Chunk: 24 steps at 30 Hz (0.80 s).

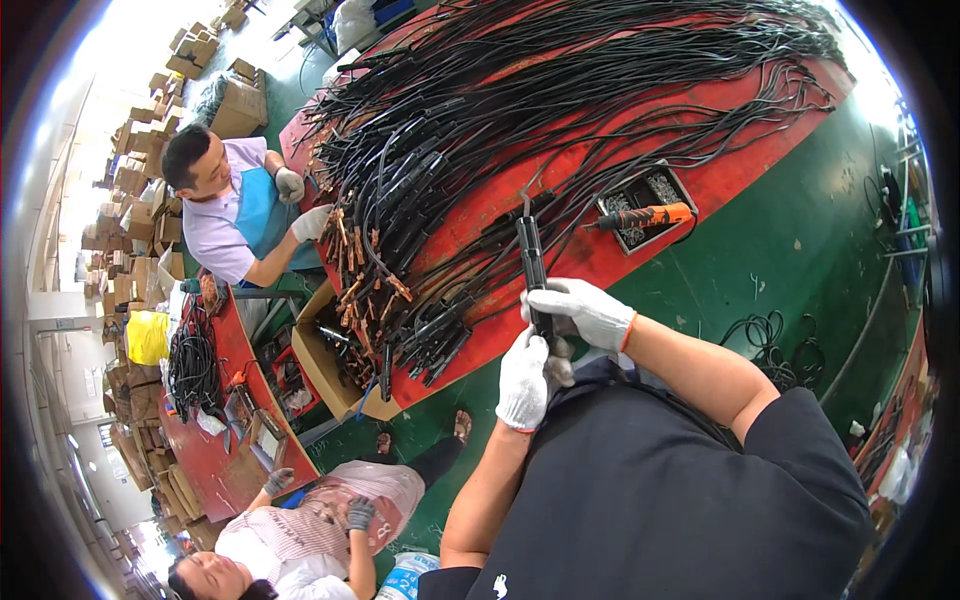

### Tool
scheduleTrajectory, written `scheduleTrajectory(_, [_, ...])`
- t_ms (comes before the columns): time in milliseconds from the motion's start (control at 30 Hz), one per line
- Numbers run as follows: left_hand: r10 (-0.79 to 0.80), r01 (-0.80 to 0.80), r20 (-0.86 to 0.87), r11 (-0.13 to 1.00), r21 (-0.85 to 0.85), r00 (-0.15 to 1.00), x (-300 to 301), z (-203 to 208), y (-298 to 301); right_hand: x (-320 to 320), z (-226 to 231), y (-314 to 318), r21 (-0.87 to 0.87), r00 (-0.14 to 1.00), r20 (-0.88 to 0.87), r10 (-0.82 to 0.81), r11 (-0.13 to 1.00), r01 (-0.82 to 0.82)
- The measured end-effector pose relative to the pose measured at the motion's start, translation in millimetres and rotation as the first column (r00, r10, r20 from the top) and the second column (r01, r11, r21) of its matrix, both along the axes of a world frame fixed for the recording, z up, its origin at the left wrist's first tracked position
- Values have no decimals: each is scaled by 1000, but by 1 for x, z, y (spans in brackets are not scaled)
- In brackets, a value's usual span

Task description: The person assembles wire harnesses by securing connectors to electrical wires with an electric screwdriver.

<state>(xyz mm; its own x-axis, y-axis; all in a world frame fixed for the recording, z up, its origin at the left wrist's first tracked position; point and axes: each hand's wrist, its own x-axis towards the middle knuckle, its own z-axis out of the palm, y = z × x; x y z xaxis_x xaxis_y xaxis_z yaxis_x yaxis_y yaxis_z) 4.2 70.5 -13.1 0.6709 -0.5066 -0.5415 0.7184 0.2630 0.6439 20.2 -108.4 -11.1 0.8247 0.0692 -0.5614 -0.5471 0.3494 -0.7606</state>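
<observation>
A long black ridged handle (pixel 532 262) stands nearly upright in front of my body, a cable running from its far end toward the table. My right hand (pixel 585 312), in a white knit glove with an orange cuff, wraps round its lower part. Below it, my left hand (pixel 523 385), gloved the same way, is closed at the near end of the handle. The fingertips there are partly hidden. Just beyond, on the red table (pixel 595 262), lie many black cables (pixel 560 90) with similar black handles (pixel 415 190).
An orange and black power screwdriver (pixel 650 216) lies across a tray (pixel 672 168) of small screws at the table's right edge. Left, a co-worker (pixel 225 200) reaches to copper-coloured ends (pixel 350 250) above a cardboard box (pixel 318 370). Another person (pixel 310 530) is at lower left.
</observation>
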Motion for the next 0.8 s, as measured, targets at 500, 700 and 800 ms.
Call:
scheduleTrajectory(500, [-185, 75, 230, 906, 416, 956, -4, 2, -13, -4, -21, 0, -78, 998, 5, 56, 995, -56])
scheduleTrajectory(700, [-147, 52, 235, 928, 369, 961, -6, 6, -13, 0, -13, -5, -250, 973, 28, 230, 944, -216])
scheduleTrajectory(800, [-96, 9, 217, 928, 372, 971, -3, 5, -13, 0, -25, -16, -314, 953, 187, 237, 934, -170])
